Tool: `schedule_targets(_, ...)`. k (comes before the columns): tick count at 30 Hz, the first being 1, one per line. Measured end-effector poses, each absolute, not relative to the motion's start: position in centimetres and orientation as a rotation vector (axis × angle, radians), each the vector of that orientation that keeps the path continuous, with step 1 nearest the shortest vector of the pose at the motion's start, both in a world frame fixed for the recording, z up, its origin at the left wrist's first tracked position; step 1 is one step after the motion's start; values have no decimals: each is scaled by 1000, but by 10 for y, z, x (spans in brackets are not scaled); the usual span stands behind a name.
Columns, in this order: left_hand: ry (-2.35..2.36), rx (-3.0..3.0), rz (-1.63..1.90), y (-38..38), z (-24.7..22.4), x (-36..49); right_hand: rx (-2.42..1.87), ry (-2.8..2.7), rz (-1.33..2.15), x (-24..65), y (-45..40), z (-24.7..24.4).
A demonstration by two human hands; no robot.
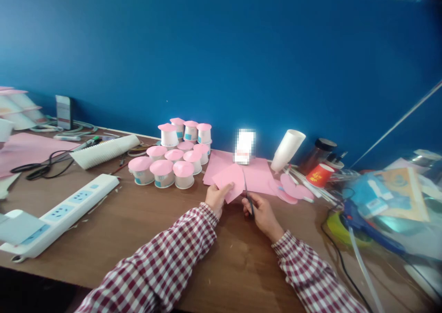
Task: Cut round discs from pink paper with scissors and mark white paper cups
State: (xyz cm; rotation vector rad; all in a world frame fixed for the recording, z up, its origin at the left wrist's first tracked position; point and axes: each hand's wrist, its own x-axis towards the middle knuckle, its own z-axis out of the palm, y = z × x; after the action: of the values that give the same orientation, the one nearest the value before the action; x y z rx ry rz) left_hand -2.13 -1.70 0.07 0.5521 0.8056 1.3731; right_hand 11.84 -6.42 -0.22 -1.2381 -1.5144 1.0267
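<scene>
My left hand (pixel 217 199) pinches a piece of pink paper (pixel 228 180) by its lower left part, thumb on top. In my right hand (pixel 261 211) is a pair of dark-handled scissors (pixel 246 186), its blades pointing up along the paper's right edge. Whether the blades are on the paper or just beside it, I cannot tell. Beyond the hands, larger pink sheets (pixel 257 172) lie flat against the wall. Pink rounded cutouts (pixel 293 188) rest at their right end. To the left stand several upturned white paper cups topped with pink paper cones (pixel 162 169).
A white power strip (pixel 74 207) and a stack of white cups (pixel 107 152) lie on the left. At the right are a leaning cup stack (pixel 288 148), a red paper cup (pixel 320 175), a dark jar (pixel 317 154) and a blue glue gun (pixel 366 225) with its cord.
</scene>
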Motion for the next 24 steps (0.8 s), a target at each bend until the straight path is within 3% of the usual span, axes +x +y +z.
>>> schedule_targets(24, 806, 536, 1377, -15, -2, -21, -1244, -1511, 1025, 118, -65, 1)
